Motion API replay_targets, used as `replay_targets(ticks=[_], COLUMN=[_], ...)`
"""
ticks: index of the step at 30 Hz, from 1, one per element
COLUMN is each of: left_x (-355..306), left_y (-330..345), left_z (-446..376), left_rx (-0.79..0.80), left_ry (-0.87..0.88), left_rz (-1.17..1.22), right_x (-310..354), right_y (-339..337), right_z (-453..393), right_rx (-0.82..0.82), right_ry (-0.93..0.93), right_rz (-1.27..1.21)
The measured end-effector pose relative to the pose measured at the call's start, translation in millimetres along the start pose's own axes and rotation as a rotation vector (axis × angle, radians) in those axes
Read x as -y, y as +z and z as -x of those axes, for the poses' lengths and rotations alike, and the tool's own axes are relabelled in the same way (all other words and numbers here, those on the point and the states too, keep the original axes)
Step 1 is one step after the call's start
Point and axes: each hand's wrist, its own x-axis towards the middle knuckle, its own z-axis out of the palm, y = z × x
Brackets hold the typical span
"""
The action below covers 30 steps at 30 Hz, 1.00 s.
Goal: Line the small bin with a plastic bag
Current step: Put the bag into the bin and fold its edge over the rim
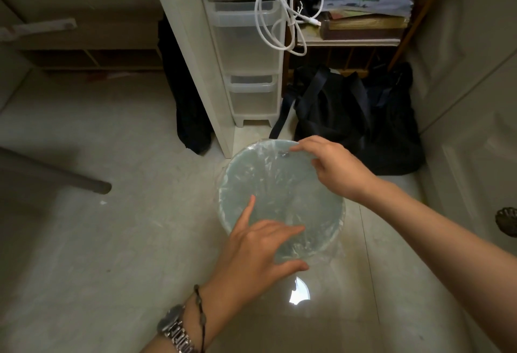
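Observation:
A small round pale-green bin (pixel 223 199) stands on the floor, seen from above. A clear plastic bag (pixel 268 182) lies inside it, its edge folded over the rim all round and bunched outside at the near right. My left hand (pixel 257 254) hovers over the near rim with fingers spread, index pointing into the bin, thumb by the bag's outer edge. My right hand (pixel 333 168) rests on the far right rim, fingertips pressing the bag's edge there.
A white drawer unit (pixel 249 59) with a looped white cable (pixel 277 22) stands just behind the bin. A black bag (pixel 349 117) lies at the back right. A grey chair leg (pixel 70 179) slants in from the left. A door (pixel 475 101) is on the right.

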Motion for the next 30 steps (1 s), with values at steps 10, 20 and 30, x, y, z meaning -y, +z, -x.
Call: replay_targets(ticks=[10,20,30], left_x=[6.8,10.7,-4.0], left_y=[-8.8,-15.9,-10.3], left_z=[-0.2,3.3,4.9], left_rx=[0.160,0.124,0.144], left_ry=[0.128,0.066,0.059], left_rz=[-0.020,0.049,0.111], right_x=[-9.9,-6.9,8.3], right_y=[1.1,-4.0,3.0], right_z=[10.1,5.4,-8.7], right_rx=[-0.056,-0.046,0.014], right_ry=[0.023,-0.015,-0.076], right_rz=[0.016,-0.046,-0.002])
